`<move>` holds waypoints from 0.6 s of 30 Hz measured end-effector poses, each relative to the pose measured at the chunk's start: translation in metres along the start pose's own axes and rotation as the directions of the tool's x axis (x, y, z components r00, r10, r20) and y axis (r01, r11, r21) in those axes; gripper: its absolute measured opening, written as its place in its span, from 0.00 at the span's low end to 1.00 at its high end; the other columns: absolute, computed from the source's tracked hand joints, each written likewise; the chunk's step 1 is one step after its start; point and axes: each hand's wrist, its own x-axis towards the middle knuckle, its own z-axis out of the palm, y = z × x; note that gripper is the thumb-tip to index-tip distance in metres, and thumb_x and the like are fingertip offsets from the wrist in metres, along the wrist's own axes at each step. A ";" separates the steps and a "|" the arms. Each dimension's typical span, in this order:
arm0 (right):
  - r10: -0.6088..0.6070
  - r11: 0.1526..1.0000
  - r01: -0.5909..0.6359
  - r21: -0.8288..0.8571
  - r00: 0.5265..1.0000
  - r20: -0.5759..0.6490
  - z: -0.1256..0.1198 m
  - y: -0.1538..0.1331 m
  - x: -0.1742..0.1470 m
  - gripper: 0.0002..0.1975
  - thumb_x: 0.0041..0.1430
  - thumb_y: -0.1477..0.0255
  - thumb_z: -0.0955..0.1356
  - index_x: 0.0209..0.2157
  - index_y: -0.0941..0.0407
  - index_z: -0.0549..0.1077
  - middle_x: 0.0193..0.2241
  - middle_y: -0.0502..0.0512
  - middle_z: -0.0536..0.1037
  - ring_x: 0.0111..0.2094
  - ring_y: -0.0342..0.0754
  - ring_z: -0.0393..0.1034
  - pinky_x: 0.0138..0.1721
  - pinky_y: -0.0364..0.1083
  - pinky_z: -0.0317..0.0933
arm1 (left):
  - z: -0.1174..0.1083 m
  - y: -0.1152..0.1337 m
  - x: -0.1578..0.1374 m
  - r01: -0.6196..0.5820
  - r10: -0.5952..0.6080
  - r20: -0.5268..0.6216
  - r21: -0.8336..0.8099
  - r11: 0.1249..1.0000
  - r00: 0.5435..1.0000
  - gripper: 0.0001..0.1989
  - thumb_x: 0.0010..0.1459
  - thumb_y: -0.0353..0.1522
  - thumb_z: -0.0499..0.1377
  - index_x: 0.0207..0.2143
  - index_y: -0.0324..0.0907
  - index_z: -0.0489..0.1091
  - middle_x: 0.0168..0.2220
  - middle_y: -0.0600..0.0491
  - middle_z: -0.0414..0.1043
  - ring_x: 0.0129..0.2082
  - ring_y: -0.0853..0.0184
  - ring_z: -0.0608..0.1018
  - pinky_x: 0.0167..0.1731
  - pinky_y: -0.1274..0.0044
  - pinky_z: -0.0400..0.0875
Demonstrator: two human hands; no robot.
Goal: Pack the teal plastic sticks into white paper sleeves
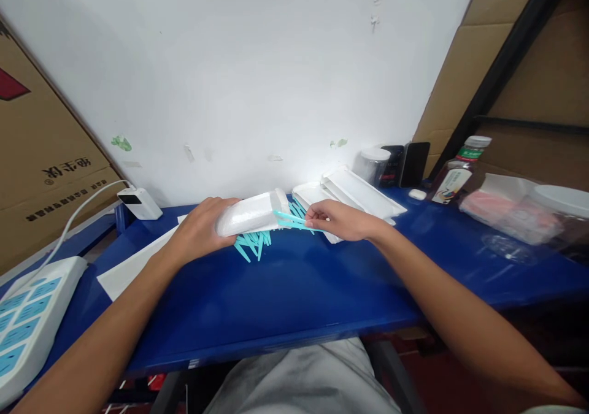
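Note:
My left hand is wrapped round the left end of a white padded pouch, which it holds tilted above the table. In my right hand, thumb and fingers pinch a few thin turquoise plastic sticks. Their far ends meet the open right end of the pouch; whether they reach inside I cannot tell. Beneath the pouch lies a loose pile of similar turquoise sticks, partly hidden by it and by my hands.
On the blue table are flat white pouches, a white sheet, a power strip and a white power bank. To the right stand a clear jar, a phone, a bottle and a pink pack.

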 end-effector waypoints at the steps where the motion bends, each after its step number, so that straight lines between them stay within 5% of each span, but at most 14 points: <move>1: -0.029 1.000 0.029 -0.010 0.999 -0.016 0.003 -0.002 0.000 0.14 0.71 0.62 0.67 0.35 0.57 0.72 0.32 0.54 0.75 0.32 0.48 0.66 0.35 0.46 0.59 | 0.001 0.004 0.000 -0.037 0.037 0.001 0.011 0.999 0.999 0.36 0.55 0.38 0.66 0.66 0.47 0.66 0.58 0.45 0.76 0.54 0.48 0.77 0.52 0.61 0.72; 5: -0.177 0.982 0.168 -0.087 0.977 -0.117 0.024 -0.008 0.004 0.08 0.72 0.70 0.65 0.38 0.57 0.73 0.36 0.55 0.78 0.34 0.48 0.69 0.37 0.46 0.59 | 0.007 0.025 0.000 -0.167 0.167 0.007 0.070 0.984 0.986 0.33 0.59 0.34 0.65 0.66 0.43 0.65 0.50 0.44 0.75 0.48 0.51 0.76 0.49 0.62 0.72; 10: -0.325 0.936 0.248 -0.251 0.882 -0.341 0.053 -0.015 0.012 0.08 0.69 0.77 0.65 0.38 0.57 0.77 0.39 0.59 0.81 0.38 0.51 0.72 0.40 0.47 0.61 | 0.016 0.044 -0.001 -0.191 0.192 -0.060 0.017 0.981 0.980 0.33 0.61 0.34 0.64 0.68 0.46 0.62 0.53 0.44 0.76 0.48 0.52 0.75 0.50 0.62 0.71; 12: -0.295 0.954 0.232 -0.191 0.845 -0.446 0.055 -0.020 0.011 0.11 0.72 0.71 0.65 0.44 0.55 0.81 0.44 0.60 0.83 0.42 0.53 0.75 0.43 0.49 0.64 | 0.016 0.045 -0.001 -0.128 0.126 -0.096 -0.016 0.992 0.987 0.33 0.61 0.36 0.64 0.67 0.48 0.63 0.56 0.46 0.76 0.49 0.51 0.76 0.52 0.61 0.71; 15: -0.172 0.985 0.124 -0.119 0.717 -0.676 0.046 -0.024 0.007 0.20 0.76 0.58 0.62 0.52 0.53 0.82 0.49 0.61 0.83 0.40 0.53 0.74 0.43 0.50 0.67 | 0.009 0.043 -0.001 0.077 -0.086 -0.212 -0.051 0.996 0.974 0.36 0.58 0.41 0.66 0.67 0.49 0.62 0.59 0.46 0.74 0.55 0.48 0.76 0.58 0.57 0.70; 17: -0.116 0.992 0.041 -0.118 0.662 -0.740 0.037 -0.018 0.007 0.23 0.77 0.56 0.61 0.50 0.55 0.81 0.46 0.62 0.84 0.37 0.52 0.73 0.42 0.50 0.66 | 0.002 0.041 0.000 0.233 -0.264 -0.344 -0.129 0.964 0.901 0.38 0.58 0.45 0.66 0.67 0.49 0.59 0.63 0.47 0.71 0.59 0.47 0.74 0.60 0.57 0.71; 18: -0.100 0.991 0.003 -0.133 0.674 -0.731 0.032 -0.012 0.009 0.23 0.77 0.56 0.61 0.48 0.56 0.82 0.44 0.61 0.84 0.36 0.51 0.72 0.41 0.49 0.65 | -0.002 0.040 0.000 0.289 -0.341 -0.399 -0.187 0.939 0.851 0.38 0.59 0.48 0.65 0.67 0.49 0.57 0.63 0.47 0.69 0.61 0.48 0.74 0.60 0.58 0.72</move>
